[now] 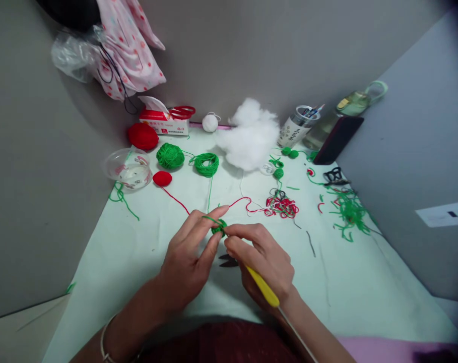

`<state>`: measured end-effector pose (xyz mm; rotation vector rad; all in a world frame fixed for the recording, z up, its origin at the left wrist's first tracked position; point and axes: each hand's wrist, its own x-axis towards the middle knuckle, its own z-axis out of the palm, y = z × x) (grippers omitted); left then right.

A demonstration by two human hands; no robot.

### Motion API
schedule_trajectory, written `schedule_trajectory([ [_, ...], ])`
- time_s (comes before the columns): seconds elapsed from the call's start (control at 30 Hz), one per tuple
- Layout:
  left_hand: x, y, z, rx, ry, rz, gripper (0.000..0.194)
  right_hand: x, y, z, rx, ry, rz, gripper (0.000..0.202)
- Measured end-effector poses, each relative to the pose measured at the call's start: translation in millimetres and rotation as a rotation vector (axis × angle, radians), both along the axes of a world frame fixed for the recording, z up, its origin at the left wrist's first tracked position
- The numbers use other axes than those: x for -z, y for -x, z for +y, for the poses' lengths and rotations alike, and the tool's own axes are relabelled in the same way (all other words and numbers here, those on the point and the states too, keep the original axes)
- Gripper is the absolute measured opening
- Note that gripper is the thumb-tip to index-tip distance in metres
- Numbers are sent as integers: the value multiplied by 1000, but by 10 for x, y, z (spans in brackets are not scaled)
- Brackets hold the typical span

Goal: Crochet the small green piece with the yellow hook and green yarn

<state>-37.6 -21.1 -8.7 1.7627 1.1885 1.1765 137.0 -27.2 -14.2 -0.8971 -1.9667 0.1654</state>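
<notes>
My left hand (189, 257) pinches a small green crocheted piece (218, 228) between thumb and fingers, and green yarn passes over its index finger. My right hand (264, 259) grips a crochet hook (262, 286) with a yellow handle, its tip at the green piece. Under the right hand lie dark pointed blades (229, 261), mostly hidden. Red yarn (178, 199) runs from a small red ball (162, 178) toward the hands, and a green strand leads up to a loose green yarn coil (206, 165).
A plastic bowl (128, 169), a green yarn ball (170, 156), a big red ball (143, 136) and a tissue box (164, 122) stand at the left. White stuffing (249, 138) sits at the back. Rightward are a pen cup (299, 126), phone (338, 140) and yarn scraps (352, 212).
</notes>
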Motion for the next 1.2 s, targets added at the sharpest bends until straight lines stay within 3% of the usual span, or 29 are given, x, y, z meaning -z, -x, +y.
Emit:
schedule_trajectory([
  [0.23, -78, -95, -22, -80, 441, -398, 46, 16, 14, 42, -85, 144, 383, 21],
  [0.4, -99, -101, -27, -139, 539, -547, 47, 26, -12, 4, -24, 80, 212, 27],
  [0.53, -110, -123, -51, -24, 706, -760, 53, 65, -16, -81, 96, -52, -4, 43],
  [0.67, -146, -88, -5, 199, 935, -955, 55, 32, -33, -72, 45, 31, 193, 38],
  [0.73, -167, -26, 41, 247, 944, -958, 48, -9, -44, -31, -35, 188, 406, 28],
  [0.9, -163, 92, 94, 177, 762, -813, 37, -64, -24, 67, -219, 526, 868, 20],
  [0.97, -128, 72, 83, 203, 732, -772, 38, -55, 7, 93, -251, 552, 888, 18],
  [1.07, -75, -3, 66, 234, 728, -728, 40, -36, 45, 111, -192, 516, 775, 17],
  [1.2, -67, -94, 69, 145, 701, -750, 42, -36, 50, 102, -125, 452, 673, 19],
])
